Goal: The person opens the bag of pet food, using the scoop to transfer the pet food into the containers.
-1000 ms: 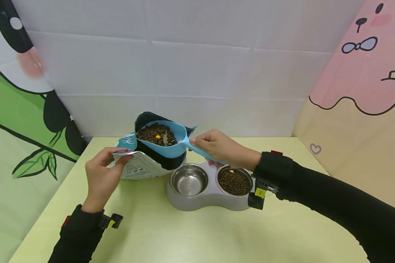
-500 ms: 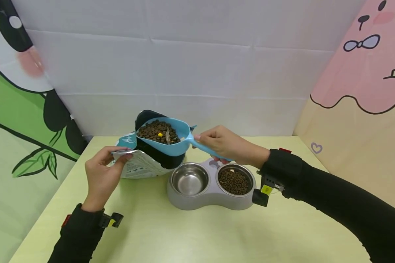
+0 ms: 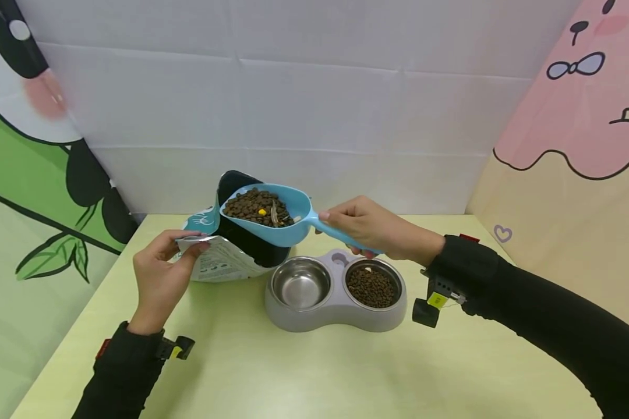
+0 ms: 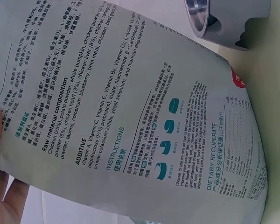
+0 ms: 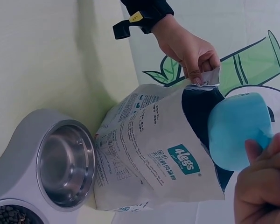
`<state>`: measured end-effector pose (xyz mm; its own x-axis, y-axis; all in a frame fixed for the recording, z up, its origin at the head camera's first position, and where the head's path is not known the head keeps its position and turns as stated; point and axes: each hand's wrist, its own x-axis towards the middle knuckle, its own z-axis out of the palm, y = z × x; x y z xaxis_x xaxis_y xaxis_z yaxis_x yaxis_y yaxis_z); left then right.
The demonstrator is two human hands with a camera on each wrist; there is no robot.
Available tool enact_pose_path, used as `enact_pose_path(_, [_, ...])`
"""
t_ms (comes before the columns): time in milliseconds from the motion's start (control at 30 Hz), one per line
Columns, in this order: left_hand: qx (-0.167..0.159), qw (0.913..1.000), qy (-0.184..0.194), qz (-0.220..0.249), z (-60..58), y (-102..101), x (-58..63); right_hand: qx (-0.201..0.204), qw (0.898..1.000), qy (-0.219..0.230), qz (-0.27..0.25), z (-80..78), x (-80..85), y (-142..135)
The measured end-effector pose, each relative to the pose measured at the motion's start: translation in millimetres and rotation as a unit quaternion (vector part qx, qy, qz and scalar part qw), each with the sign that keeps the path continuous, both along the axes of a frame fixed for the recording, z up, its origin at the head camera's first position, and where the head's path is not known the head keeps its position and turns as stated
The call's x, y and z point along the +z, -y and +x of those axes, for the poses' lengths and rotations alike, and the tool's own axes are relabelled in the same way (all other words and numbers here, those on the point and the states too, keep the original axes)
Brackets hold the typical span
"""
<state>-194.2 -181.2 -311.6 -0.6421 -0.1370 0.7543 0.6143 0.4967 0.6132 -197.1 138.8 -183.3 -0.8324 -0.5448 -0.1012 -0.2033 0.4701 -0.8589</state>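
The blue scoop (image 3: 288, 234) is gripped by the outstretched right hand (image 3: 380, 227), the left hand (image 3: 162, 276) pinching the bag (image 3: 219, 266).

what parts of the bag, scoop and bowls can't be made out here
Inside of the bag: head view, mostly covered by the scoop.
Scoop's contents: right wrist view, hidden by its wall.
Filled bowl: right wrist view, cut off by left and bottom edges.
Smallest print: left wrist view, too small.

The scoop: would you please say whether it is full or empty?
The scoop is partly full: kibble covers its front, leaving the inside near the handle mostly bare.
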Motion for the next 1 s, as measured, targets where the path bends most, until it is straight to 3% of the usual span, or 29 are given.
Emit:
enact_pose_path(600, [0.000,1.0000,0.009,0.001,0.9,-1,3.6,0.004,1.000,-0.008,0.007,5.2,1.9,-24])
enact_pose_path(1000, [0.002,1.0000,0.007,-0.006,-1.0,2,3.9,-0.021,1.000,-0.007,0.003,4.4,-0.6,-46])
